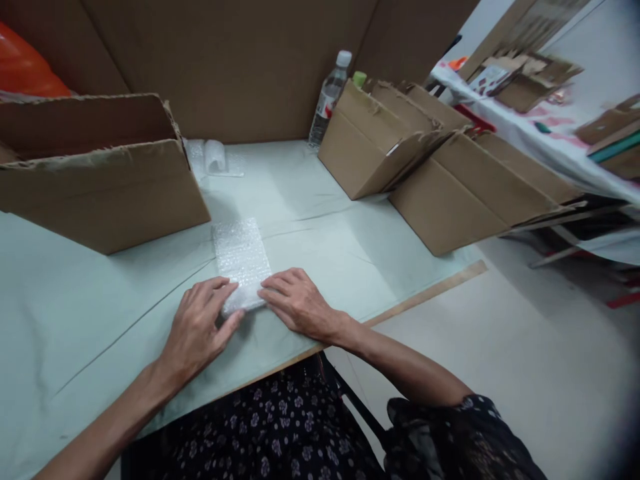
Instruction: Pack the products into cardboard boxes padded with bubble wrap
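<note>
A strip of clear bubble wrap [242,250] lies flat on the pale green table cover, its near end folded into a thicker bundle. Whether something is inside the fold cannot be made out. My left hand [200,320] grips the fold's left end, fingers on top and thumb at the near edge. At the right end, the bent fingers of my right hand [297,301] pinch the same bubble wrap.
Left stands an open cardboard box [100,193], with another piece of bubble wrap [225,163] behind it. A water bottle [327,100] and open cardboard boxes [363,137] stand at the right. The table's wooden edge [430,291] runs close to my body.
</note>
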The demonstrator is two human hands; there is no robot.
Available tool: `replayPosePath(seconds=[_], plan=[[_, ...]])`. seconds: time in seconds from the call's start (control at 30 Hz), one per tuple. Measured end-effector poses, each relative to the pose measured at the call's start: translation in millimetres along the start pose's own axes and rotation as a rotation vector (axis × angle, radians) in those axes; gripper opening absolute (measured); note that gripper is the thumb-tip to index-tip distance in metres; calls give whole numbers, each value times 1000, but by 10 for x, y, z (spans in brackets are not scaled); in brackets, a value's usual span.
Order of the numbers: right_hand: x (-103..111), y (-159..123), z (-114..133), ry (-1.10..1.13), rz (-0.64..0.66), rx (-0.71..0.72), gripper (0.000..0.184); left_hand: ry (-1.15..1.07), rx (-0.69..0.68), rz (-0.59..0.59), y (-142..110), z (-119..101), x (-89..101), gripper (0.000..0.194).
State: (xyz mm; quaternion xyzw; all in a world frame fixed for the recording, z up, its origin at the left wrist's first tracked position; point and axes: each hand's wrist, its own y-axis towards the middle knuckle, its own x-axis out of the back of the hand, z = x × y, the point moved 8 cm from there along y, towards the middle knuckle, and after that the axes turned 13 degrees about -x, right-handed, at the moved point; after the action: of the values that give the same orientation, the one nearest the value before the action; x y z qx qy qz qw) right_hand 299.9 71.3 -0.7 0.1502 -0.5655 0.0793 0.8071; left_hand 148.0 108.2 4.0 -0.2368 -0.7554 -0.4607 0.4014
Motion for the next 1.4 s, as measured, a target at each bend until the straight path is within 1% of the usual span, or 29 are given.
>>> replayPosePath(seconds=[0.07,0.1,0.17,0.2,0.23,0.3,0.37,0.43,0.47,0.53,0.6,0.63,0.7,0.77,0.8,0.87,0.93,0.97,1.03,1.07,1.13,1.17,1.23,1.3,1.4], plan=[[4,5,2,70,59,-35,21,-53,-66,18,-55,-155,56,31],[12,-7,11,121,99,-47,21,-98,-73,31,-85,-210,79,31],[34,-48,24,221,168,-72,23,-188,-30,55,-138,-239,102,32],[58,-66,18,248,170,-90,25,-215,7,61,-154,-216,102,31],[88,-81,5,253,146,-108,26,-222,46,63,-160,-173,93,31],[148,-100,-21,194,47,-122,28,-182,107,55,-144,-57,58,30],[154,-113,-1,86,-26,-79,30,-105,129,36,-101,49,21,29],[84,-120,46,-3,-16,-6,33,-42,111,14,-64,91,2,29],[43,-121,62,-30,2,19,32,-24,83,6,-55,74,5,30],[-6,-118,61,-31,35,20,28,-20,7,3,-67,-23,35,30],[9,-115,35,58,51,-25,24,-74,-45,19,-115,-140,83,30],[23,-117,22,128,66,-52,24,-119,-40,33,-144,-179,104,30],[40,-130,13,267,120,-92,27,-201,23,66,-190,-194,126,31],[62,-141,6,325,136,-120,29,-218,85,80,-196,-156,122,33],[87,-141,-3,310,104,-132,30,-191,99,76,-180,-126,114,33],[159,-140,-16,228,-17,-139,31,-101,100,58,-126,-59,88,31],[193,-147,21,128,-109,-89,33,-10,81,39,-73,-14,61,29],[177,-151,56,83,-118,-46,35,22,63,27,-56,-12,57,29],[101,-160,117,16,-82,33,37,41,-8,11,-41,-73,69,32],[60,-163,130,0,-55,51,37,32,-51,14,-46,-124,80,33],[8,-163,116,32,-10,31,31,-24,-108,45,-77,-218,98,35],[-1,-161,99,83,11,3,28,-64,-112,60,-96,-247,110,35],[-11,-150,68,204,64,-55,28,-144,-74,70,-126,-253,132,35],[-7,-119,38,267,104,-109,31,-168,-21,67,-133,-206,130,35],[10,-22,-32,179,104,-183,36,-97,58,89,-114,-59,43,32]])
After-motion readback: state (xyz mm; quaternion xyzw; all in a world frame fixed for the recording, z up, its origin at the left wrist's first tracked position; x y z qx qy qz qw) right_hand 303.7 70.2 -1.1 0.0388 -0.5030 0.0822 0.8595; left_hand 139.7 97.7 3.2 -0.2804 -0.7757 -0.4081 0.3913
